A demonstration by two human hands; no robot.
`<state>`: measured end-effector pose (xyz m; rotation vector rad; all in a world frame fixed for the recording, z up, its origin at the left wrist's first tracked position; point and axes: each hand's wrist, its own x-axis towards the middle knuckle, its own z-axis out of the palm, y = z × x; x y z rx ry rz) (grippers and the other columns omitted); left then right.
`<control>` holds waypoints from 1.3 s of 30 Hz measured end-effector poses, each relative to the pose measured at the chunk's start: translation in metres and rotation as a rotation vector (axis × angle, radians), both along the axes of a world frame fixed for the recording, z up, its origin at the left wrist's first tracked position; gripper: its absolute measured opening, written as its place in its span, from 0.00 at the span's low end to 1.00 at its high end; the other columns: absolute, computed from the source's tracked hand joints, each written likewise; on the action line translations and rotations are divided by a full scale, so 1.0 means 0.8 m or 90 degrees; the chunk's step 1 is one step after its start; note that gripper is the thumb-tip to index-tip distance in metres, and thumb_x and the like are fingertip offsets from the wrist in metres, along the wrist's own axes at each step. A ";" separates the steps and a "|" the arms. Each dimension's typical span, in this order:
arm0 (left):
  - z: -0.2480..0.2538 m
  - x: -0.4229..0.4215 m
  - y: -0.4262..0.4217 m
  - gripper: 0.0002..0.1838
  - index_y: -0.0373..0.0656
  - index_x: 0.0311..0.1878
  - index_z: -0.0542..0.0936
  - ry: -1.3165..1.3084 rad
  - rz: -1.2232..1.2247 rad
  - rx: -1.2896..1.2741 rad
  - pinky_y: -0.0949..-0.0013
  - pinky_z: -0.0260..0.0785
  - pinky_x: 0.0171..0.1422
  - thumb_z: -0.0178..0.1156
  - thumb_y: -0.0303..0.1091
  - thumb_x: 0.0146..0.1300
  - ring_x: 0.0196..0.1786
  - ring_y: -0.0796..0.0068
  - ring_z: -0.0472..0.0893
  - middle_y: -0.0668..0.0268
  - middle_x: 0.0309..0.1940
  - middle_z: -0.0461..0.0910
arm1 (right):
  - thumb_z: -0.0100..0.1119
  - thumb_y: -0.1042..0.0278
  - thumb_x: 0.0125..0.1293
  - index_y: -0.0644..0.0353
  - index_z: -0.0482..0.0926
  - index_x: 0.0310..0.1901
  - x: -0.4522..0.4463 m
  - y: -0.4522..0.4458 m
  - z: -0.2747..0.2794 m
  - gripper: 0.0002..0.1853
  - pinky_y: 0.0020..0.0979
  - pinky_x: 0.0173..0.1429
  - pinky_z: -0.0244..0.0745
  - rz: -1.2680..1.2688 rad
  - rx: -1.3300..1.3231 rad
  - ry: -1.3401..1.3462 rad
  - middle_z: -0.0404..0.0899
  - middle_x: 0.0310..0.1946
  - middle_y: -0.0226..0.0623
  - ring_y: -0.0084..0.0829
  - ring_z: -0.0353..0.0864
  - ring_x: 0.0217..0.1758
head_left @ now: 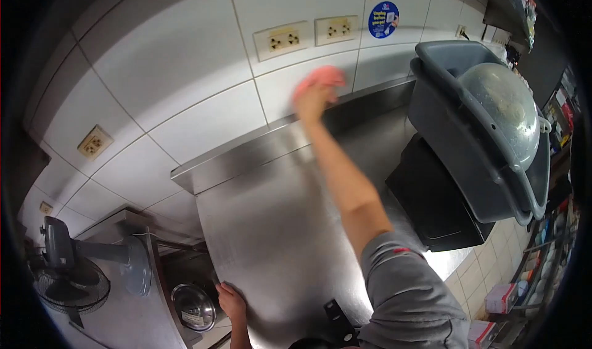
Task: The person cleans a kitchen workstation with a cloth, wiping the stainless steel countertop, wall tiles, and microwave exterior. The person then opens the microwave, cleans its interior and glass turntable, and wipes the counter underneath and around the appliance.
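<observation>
Right hand point(313, 102), clutching pink cloth point(320, 76), should press evenly above the steel surface's point(265, 219) rear edge; left hand point(231, 301) grip unclear.

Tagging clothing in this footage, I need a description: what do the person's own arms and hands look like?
The right arm wears a short grey sleeve, with a small red mark near its hem; the forearm is bare. The right hand is blurred, but looks ungloved. The left hand is bare, with no sleeve in view.
</observation>
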<state>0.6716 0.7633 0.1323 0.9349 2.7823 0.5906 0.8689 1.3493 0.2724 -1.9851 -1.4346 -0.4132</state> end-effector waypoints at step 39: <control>0.002 0.001 0.002 0.19 0.38 0.43 0.69 0.032 0.010 -0.004 0.39 0.72 0.39 0.37 0.46 0.77 0.36 0.35 0.81 0.40 0.30 0.81 | 0.58 0.59 0.67 0.62 0.76 0.58 0.215 -0.247 -0.105 0.22 0.28 0.57 0.71 0.646 -0.630 0.630 0.76 0.57 0.31 0.26 0.76 0.55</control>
